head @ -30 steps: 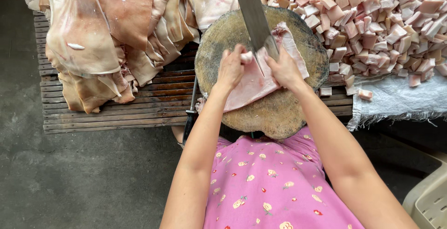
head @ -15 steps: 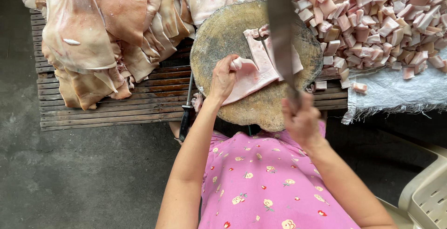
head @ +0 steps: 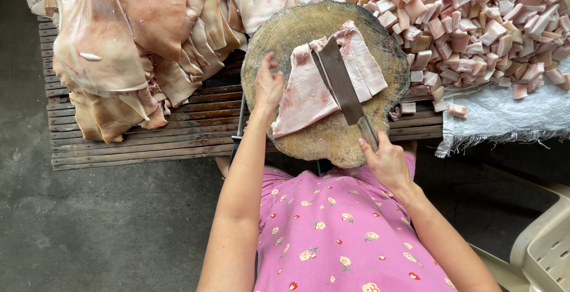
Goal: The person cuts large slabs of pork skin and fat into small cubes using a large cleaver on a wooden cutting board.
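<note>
A round wooden chopping block (head: pixel 279 37) carries a flat slab of pale pork skin and fat (head: pixel 309 93), split lengthwise into two pieces. My right hand (head: pixel 386 162) grips the handle of a cleaver (head: pixel 339 81), whose blade lies down in the cut between the two pieces. My left hand (head: pixel 268 84) rests at the left edge of the slab, fingers spread on the block and holding nothing.
A heap of large pork skin sheets (head: pixel 124 43) lies at the left on a slatted wooden pallet (head: pixel 136 146). Several small cut pork cubes (head: pixel 475 25) are piled on a white woven sack (head: pixel 504 117) at the right. A plastic chair (head: pixel 543 247) stands at the lower right.
The cleaver was lifted and drawn back toward me, then came down into the slab, now split in two. My left hand slid off the meat to its left edge.
</note>
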